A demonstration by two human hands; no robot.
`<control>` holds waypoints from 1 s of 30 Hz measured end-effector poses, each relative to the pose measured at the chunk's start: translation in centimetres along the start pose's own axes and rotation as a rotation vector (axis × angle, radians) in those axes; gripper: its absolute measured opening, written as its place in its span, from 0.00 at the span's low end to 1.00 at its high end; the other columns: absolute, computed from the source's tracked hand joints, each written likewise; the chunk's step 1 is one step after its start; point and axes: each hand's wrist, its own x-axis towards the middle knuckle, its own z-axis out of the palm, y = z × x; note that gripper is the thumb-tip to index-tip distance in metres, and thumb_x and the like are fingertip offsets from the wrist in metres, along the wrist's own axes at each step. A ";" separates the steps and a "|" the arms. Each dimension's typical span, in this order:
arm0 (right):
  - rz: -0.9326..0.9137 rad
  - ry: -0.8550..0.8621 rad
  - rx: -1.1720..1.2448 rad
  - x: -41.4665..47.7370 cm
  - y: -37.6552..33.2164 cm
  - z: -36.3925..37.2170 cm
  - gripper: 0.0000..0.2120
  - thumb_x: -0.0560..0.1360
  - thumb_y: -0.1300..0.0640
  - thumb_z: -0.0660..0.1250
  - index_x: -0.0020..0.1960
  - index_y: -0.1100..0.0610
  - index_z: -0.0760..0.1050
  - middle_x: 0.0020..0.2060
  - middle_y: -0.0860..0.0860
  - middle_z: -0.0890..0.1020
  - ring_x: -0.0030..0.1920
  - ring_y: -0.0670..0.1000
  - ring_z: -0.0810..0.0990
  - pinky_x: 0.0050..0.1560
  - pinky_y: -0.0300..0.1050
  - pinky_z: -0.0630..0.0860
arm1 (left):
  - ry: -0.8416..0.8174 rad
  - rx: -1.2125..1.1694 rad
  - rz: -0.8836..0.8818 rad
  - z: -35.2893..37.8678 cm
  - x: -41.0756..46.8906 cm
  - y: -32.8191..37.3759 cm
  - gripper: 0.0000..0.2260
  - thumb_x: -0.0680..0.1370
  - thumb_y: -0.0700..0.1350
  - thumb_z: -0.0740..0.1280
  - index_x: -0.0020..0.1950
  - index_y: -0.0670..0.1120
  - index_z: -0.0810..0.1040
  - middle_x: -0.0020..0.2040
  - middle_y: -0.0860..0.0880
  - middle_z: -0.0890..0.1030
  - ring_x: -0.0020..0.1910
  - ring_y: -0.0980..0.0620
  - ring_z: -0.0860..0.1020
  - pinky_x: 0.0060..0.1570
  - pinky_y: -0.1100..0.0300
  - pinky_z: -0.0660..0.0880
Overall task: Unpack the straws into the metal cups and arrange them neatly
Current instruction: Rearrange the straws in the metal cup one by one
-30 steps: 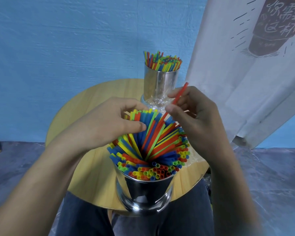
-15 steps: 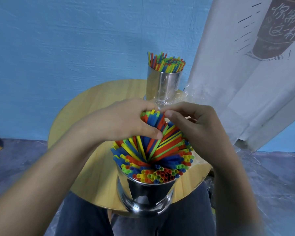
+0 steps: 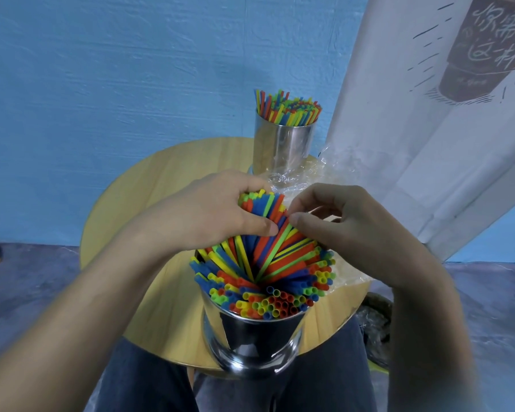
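Head view puts the left hand [image 3: 208,212] at the centre of things: its fingers curl over the far, upper ends of the straws [image 3: 265,263] and its thumb presses in from the near side, so a thick sheaf is clamped together at the top. The right hand [image 3: 354,233] meets it from the other side, thumb and forefinger tips closed on what seems to be one orange straw at the sheaf's right edge, touching the left thumb. From that grip the long axes run down and back toward the person into the near metal cup [image 3: 250,337], while a ring of loose straws fans out along its near rim with open ends facing up. The gathered tops therefore lie beyond the cup's mouth, not over it, and squaring them up probably means drawing both hands back toward the body. Behind stand crumpled plastic wrap [image 3: 333,168] and the far metal cup [image 3: 283,144], already filled, on the round wooden table [image 3: 161,179].
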 end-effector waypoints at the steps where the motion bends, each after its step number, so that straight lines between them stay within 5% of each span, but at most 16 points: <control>1: -0.002 -0.002 0.002 0.0 0.0 0.0 0.04 0.79 0.50 0.69 0.48 0.48 0.82 0.46 0.42 0.85 0.48 0.43 0.84 0.46 0.40 0.81 | 0.001 -0.008 0.006 0.0 0.0 0.0 0.07 0.74 0.55 0.77 0.49 0.59 0.82 0.45 0.58 0.86 0.43 0.57 0.85 0.50 0.48 0.83; 10: 0.006 0.079 0.092 -0.1 -0.3 0.5 0.02 0.78 0.55 0.71 0.47 0.50 0.81 0.45 0.46 0.85 0.46 0.47 0.84 0.45 0.48 0.84 | -0.040 -0.077 0.105 0.0 0.6 0.4 0.07 0.77 0.44 0.75 0.53 0.51 0.82 0.47 0.55 0.86 0.44 0.59 0.85 0.43 0.64 0.82; 19: 0.016 0.073 0.027 -0.5 -0.2 0.3 0.06 0.78 0.49 0.70 0.44 0.49 0.83 0.42 0.43 0.85 0.43 0.45 0.84 0.45 0.48 0.82 | -0.073 -0.073 0.110 -0.3 0.7 0.4 0.04 0.77 0.45 0.74 0.49 0.53 0.82 0.45 0.55 0.85 0.44 0.59 0.84 0.43 0.67 0.80; 30: 0.009 0.015 0.049 -0.4 0.0 0.2 0.05 0.78 0.55 0.71 0.47 0.47 0.83 0.47 0.46 0.84 0.48 0.46 0.83 0.45 0.46 0.83 | -0.076 -0.021 0.105 -0.3 0.4 0.6 0.10 0.73 0.50 0.78 0.49 0.52 0.80 0.45 0.53 0.85 0.43 0.57 0.85 0.43 0.59 0.83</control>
